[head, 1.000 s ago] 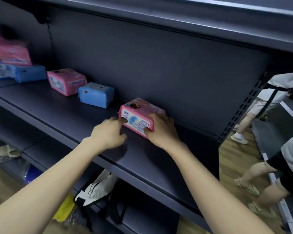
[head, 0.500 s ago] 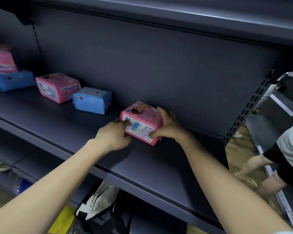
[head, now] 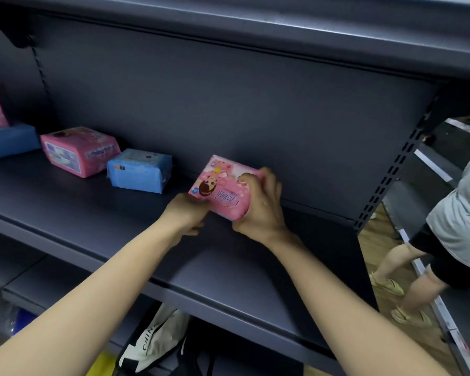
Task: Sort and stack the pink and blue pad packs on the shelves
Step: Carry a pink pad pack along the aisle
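The pink pack (head: pixel 223 189) has tilted up from the shelf (head: pixel 92 213), left hand (head: pixel 185 215) and right hand (head: pixel 261 210) both gripping it, apparently ready for restacking.

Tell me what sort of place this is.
Probably a shop aisle, or a mock-up of one: a dark metal shelf with a slotted upright, wrapped goods like the blue pack on it and the held pink pack, and a passer-by beside it.
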`<action>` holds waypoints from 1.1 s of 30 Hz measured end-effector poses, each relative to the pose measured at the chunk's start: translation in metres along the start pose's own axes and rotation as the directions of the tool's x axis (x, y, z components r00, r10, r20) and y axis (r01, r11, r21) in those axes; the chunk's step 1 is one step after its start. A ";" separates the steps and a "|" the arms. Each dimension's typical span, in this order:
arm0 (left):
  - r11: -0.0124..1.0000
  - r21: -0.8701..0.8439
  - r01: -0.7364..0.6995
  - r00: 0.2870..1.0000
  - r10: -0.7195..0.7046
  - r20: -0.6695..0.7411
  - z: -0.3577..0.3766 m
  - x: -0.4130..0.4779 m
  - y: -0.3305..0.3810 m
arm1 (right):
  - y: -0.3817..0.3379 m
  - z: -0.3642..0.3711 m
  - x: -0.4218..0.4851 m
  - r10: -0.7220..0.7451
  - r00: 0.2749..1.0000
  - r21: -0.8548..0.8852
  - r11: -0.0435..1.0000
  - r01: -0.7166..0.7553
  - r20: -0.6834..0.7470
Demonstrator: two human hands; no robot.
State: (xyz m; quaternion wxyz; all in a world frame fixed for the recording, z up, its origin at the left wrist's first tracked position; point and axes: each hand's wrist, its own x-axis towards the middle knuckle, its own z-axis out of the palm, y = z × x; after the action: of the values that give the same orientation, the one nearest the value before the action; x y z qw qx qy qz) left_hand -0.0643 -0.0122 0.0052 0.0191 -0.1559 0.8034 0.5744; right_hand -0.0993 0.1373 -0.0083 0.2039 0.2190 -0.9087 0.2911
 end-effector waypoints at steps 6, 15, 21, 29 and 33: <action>0.819 -0.522 0.238 0.966 -0.145 0.214 -0.001 -0.014 0.012 | -0.023 0.013 -0.015 -0.279 0.953 -0.186 0.949 0.254 -0.122; 0.727 -0.662 0.182 0.965 -0.003 0.262 -0.005 -0.017 -0.003 | -0.055 0.002 -0.043 -0.347 0.933 0.023 0.936 0.351 -0.097; 0.733 -0.651 0.198 0.953 0.010 0.301 -0.006 -0.021 -0.002 | -0.075 0.004 -0.062 -0.370 0.895 0.113 0.907 0.406 -0.250; 0.891 -0.417 0.180 0.959 -0.065 0.277 -0.033 -0.028 0.002 | -0.055 -0.026 -0.050 -0.293 0.863 0.271 0.864 0.423 -0.412; 0.882 -0.416 0.223 0.948 -0.096 0.305 -0.050 -0.031 0.002 | -0.030 -0.038 -0.032 -0.207 0.915 0.306 0.897 0.318 -0.345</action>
State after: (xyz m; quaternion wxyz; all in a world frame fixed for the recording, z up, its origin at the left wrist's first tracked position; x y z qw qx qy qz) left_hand -0.0274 -0.0511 0.0303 0.1420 -0.1408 0.6242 0.7552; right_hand -0.0486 0.1474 0.0176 0.3360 0.3267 -0.7599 0.4503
